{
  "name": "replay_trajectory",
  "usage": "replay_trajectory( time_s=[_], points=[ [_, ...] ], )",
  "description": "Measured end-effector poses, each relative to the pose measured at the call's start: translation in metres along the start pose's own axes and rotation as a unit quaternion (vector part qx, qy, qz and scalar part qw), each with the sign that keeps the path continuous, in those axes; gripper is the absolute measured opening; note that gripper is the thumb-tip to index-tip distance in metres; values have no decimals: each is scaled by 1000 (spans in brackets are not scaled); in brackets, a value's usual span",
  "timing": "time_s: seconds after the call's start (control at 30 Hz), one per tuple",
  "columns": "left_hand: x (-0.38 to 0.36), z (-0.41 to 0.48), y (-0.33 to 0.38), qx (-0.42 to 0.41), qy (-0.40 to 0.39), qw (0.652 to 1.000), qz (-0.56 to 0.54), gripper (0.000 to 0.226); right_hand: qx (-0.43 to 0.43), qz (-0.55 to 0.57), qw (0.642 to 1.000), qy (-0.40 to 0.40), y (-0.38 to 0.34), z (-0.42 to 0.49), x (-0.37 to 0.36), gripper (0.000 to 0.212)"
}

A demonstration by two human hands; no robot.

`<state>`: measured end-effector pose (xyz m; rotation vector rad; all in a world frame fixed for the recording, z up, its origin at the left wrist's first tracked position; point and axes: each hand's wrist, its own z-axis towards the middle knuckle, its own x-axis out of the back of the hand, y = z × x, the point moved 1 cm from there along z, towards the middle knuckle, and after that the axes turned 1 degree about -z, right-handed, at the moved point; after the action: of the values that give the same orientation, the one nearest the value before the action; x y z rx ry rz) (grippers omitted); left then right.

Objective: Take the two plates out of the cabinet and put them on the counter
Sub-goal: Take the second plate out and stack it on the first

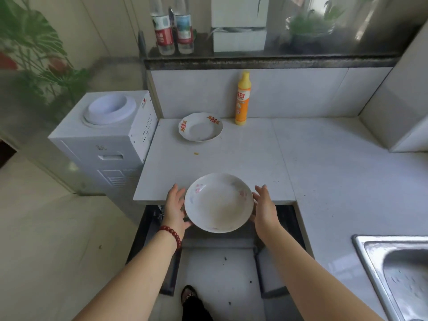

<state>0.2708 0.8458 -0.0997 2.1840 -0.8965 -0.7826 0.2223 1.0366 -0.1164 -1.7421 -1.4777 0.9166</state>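
A white plate with faint pink and blue flowers (pixel 218 202) is held level over the front edge of the white counter (pixel 301 163), above the open cabinet (pixel 217 242). My left hand (pixel 175 206) holds its left rim, and my right hand (pixel 264 207) holds its right rim, with the fingers under the plate and mostly hidden. A second white plate with red and gold marks (pixel 200 126) rests on the counter at the back left.
A yellow detergent bottle (pixel 242 98) stands by the tiled wall behind the far plate. A white water dispenser (pixel 104 140) is left of the counter. A steel sink (pixel 398 274) lies at the right. Two bottles (pixel 173 26) stand on the dark ledge.
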Motion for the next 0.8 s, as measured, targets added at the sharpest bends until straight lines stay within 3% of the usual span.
replay_trajectory(
  time_s=[0.4, 0.8],
  points=[
    [-17, 99, 115, -33, -60, 997, 26, 59, 38, 25, 999, 2, -70, 80, -92, 56],
    [-58, 185, 185, -33, -95, 993, 63, 27, 45, 9, 999, 5, -129, 169, -145, 58]
  ],
)
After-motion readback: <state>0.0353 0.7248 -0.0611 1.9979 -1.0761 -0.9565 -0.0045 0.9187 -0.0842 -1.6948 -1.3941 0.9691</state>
